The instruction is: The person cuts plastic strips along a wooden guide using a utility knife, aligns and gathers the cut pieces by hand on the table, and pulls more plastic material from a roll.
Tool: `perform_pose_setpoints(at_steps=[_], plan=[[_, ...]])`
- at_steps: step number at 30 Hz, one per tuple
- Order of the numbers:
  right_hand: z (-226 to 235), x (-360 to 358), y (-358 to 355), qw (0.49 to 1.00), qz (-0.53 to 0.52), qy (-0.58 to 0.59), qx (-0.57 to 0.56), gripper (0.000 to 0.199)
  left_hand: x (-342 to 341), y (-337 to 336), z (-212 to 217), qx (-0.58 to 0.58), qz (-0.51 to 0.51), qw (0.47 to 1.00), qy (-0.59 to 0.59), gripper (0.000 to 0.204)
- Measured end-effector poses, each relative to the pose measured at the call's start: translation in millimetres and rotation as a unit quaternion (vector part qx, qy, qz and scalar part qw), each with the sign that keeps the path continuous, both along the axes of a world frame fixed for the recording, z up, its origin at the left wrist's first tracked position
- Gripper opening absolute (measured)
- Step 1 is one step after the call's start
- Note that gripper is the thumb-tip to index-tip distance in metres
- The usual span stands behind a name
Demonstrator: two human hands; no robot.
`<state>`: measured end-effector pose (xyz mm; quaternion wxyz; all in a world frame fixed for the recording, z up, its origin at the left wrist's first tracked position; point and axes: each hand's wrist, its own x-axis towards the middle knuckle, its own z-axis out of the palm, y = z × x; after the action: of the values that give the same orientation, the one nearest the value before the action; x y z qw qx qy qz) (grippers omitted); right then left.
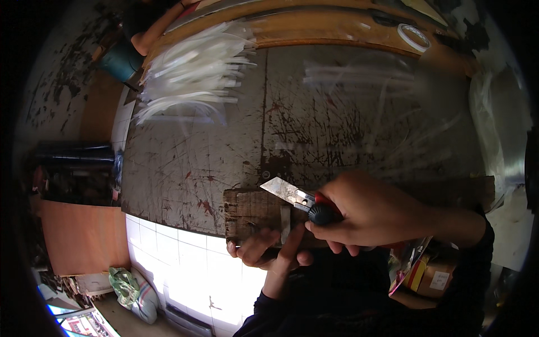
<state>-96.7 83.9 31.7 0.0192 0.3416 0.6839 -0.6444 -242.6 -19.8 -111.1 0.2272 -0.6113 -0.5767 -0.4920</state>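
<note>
My right hand (365, 210) is closed around a utility knife (286, 192) with a red handle and a black knob. Its wide, stained blade points left over a worn wooden block (241, 210) at the table's near edge. My left hand (269, 250) is at the block's near side, its fingers apart. Between those fingers and the blade, a short pale strip (285, 222) lies on the block. The index fingertip is close beside the strip; whether it presses on it, I cannot tell.
Clear plastic strips (191, 73) lie bundled on the scratched dark table (224, 151). A roll of tape (414, 37) sits on the wooden ledge at the back. Another person's arm (157, 31) reaches in at the far left. Clear plastic sheeting (494, 123) hangs at the right.
</note>
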Motion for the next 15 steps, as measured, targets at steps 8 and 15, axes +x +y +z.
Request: perform_pose_setpoints(at_steps=[8,15], plan=[[17.7,37.8,-14.8,0.993,0.027,-0.113,-0.001,0.023,8.4,9.4,5.7,0.020,0.027,0.999,0.007,0.029],[13.3,154.9,-53.5,0.970,-0.079,-0.117,0.199,0.022,-0.5,10.7,13.9,0.072,0.050,0.992,0.087,0.029]])
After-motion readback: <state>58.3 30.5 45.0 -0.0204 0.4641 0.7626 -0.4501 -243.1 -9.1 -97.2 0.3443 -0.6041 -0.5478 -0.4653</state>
